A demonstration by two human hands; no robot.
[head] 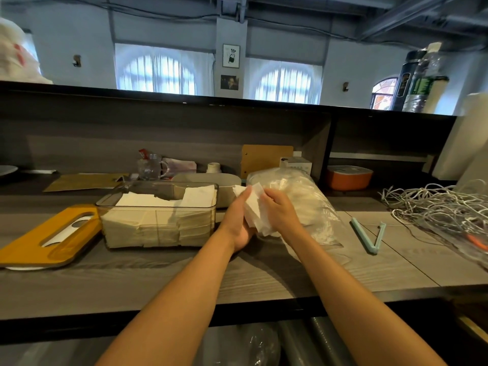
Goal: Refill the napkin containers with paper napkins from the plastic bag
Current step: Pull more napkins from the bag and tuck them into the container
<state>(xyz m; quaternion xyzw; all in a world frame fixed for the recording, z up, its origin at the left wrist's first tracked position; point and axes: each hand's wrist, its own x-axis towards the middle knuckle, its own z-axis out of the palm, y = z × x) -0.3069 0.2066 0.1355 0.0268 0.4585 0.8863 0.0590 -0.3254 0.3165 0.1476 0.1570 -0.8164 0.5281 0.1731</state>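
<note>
Head view: both hands' grip holds napkins [254, 211] between container [158, 215] and bag [298, 196].

Matt white paper napkins [254, 212] are showing against a glossy, crinkled clear plastic bag [303, 204]; the grey counter [184, 281] is showing matt woodgrain.

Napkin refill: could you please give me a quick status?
Both hands, left and right, hold a napkin stack. Container open, mostly full. Path unobstructed.

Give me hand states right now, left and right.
Left hand: holding the napkin stack from below.
Right hand: gripping the same napkin stack from the other side.
</note>
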